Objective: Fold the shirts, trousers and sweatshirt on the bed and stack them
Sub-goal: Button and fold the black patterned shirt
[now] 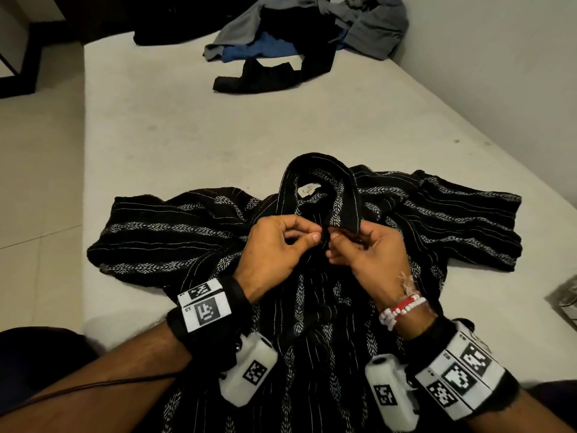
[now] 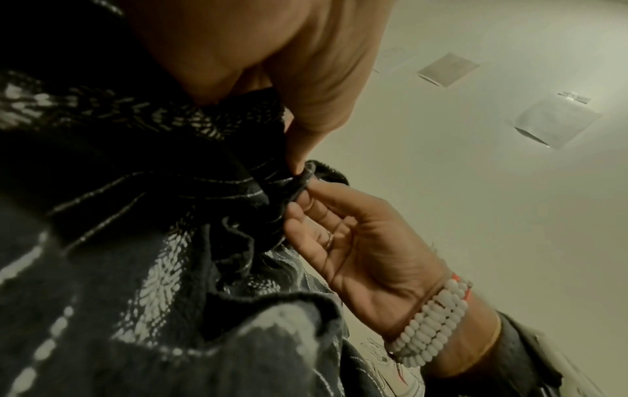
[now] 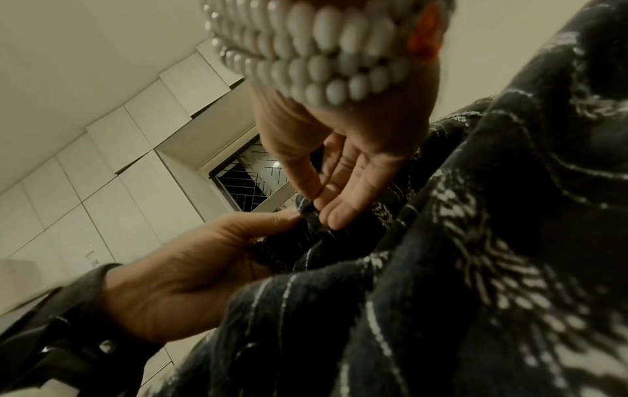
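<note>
A black short-sleeved shirt (image 1: 162,232) with white woven stripes lies spread front-up on the pale bed (image 1: 175,126), collar pointing away, both sleeves out to the sides. My left hand (image 1: 281,245) and right hand (image 1: 359,248) meet just below the collar. Each pinches one edge of the shirt's front opening (image 2: 299,182) between thumb and fingertips, the two edges pulled together. In the right wrist view the shirt (image 3: 475,268) fills the lower right, my right hand (image 3: 326,206) pinching its edge against my left hand (image 3: 238,241).
A heap of unfolded clothes (image 1: 296,39) in grey, blue and black sits at the bed's far end by the wall. A grey packet (image 1: 565,298) lies at the bed's right edge. The floor (image 1: 37,182) runs along the left side.
</note>
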